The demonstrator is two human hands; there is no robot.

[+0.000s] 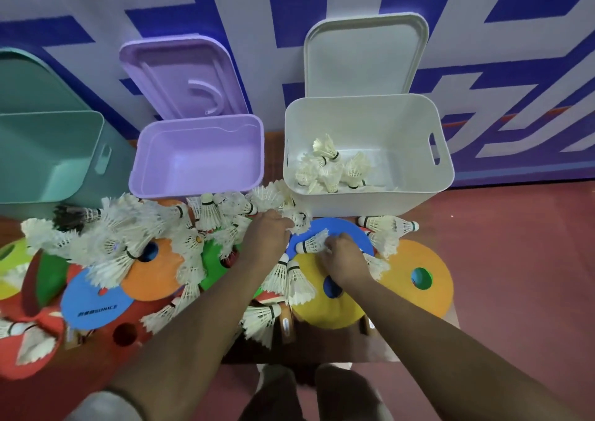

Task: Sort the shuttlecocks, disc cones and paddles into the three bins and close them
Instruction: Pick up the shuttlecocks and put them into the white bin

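Observation:
Three open bins stand in a row: teal (51,150), purple (196,160) and white (367,192). Several white shuttlecocks (331,169) lie in the white bin. In front lies a heap of shuttlecocks (135,243) mixed with flat disc cones (151,272). My left hand (267,234) grips a shuttlecock (299,221) just below the white bin. Over a blue cone (341,227), my right hand (341,256) pinches the feathers of a shuttlecock (310,243). Paddles are mostly buried; a wooden handle (286,324) shows.
Each bin's lid leans behind it against the blue-patterned wall: the purple lid (180,76), the white lid (363,53). A yellow-orange cone (418,279) lies at the right. Red floor (515,259) stretches to the right. My shoes (306,385) show at the bottom.

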